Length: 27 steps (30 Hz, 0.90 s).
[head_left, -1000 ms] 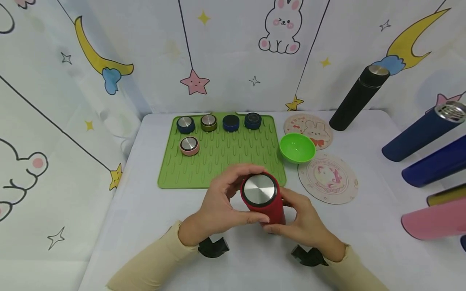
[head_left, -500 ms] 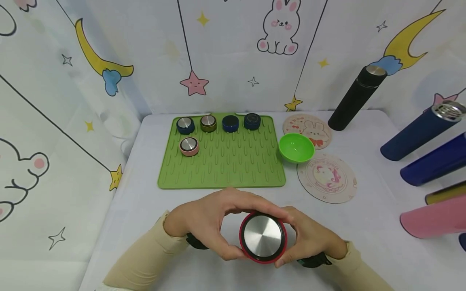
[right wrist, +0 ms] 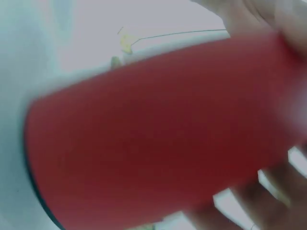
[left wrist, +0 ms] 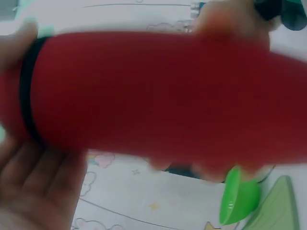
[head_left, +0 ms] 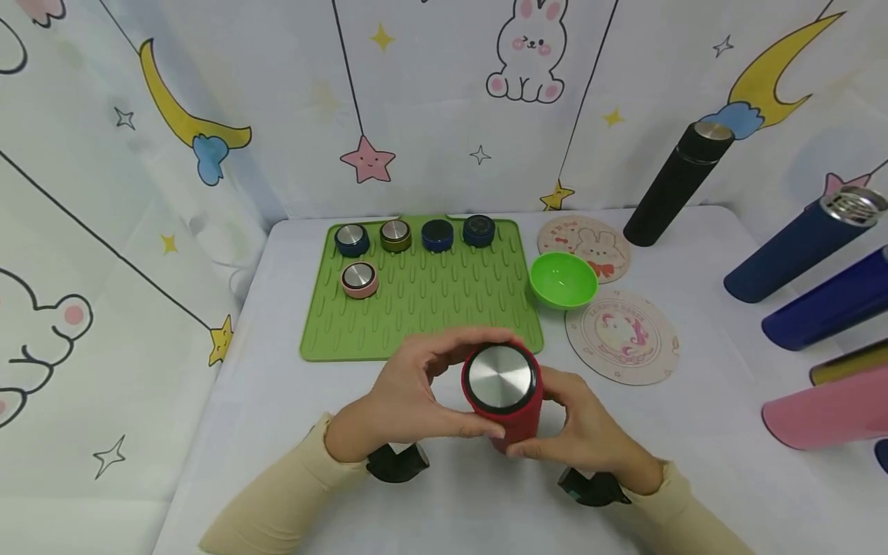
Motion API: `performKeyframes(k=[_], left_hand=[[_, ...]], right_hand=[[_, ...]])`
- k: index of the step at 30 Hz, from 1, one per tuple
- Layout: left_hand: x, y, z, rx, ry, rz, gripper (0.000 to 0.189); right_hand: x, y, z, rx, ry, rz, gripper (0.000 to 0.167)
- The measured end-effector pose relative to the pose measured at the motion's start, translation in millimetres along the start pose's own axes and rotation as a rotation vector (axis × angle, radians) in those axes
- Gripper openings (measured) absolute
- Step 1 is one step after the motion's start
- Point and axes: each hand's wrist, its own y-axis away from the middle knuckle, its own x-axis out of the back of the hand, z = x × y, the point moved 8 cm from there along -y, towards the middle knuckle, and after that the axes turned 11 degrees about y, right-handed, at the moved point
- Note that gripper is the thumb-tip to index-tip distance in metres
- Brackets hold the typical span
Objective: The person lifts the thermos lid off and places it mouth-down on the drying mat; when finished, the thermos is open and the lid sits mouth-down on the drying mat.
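A red thermos bottle (head_left: 519, 426) with a silver-topped lid (head_left: 501, 376) is held by both hands above the front of the white table, tilted slightly away at its top. My left hand (head_left: 416, 389) curls its fingers and thumb round the lid end. Lower on the body, my right hand (head_left: 583, 420) grips the bottle. The red bottle (left wrist: 144, 91) fills the left wrist view, a dark ring near its lid end, with left-hand fingers (left wrist: 43, 182) below it. In the right wrist view the bottle (right wrist: 158, 139) is blurred, its base toward the left.
Several bottle lids, one of them pink (head_left: 359, 280), sit on a green mat (head_left: 416, 331). A green bowl (head_left: 563, 281) stands beside it, next to round coasters (head_left: 622, 347). Along the right are a black bottle (head_left: 676, 185), blue bottles (head_left: 798, 250) and a pink one (head_left: 829, 408).
The red bottle's top came down toward the near side half a second ago, facing the camera, and has since moved back up and away. Both hands kept hold of it.
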Motion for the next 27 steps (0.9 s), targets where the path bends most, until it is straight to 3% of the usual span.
performKeyframes(k=[4, 7, 18, 27], left_hand=[[9.8, 3.0, -10.6, 0.026, -0.043, 0.193, 0.079], [12.6, 3.4, -13.4, 0.009, -0.066, 0.249, 0.079], [12.7, 2.1, -7.6, -0.039, -0.092, 0.283, 0.079], [12.3, 2.7, 1.1, -0.056, -0.089, 0.270, 0.080]], right_hand=[[6.6, -0.7, 8.2, -0.139, 0.166, 0.137, 0.078], [9.4, 0.6, 11.5, -0.186, 0.242, 0.194, 0.082], [13.1, 1.4, 10.5, -0.172, 0.292, 0.241, 0.083], [11.5, 4.9, 12.5, -0.177, 0.279, 0.205, 0.086]])
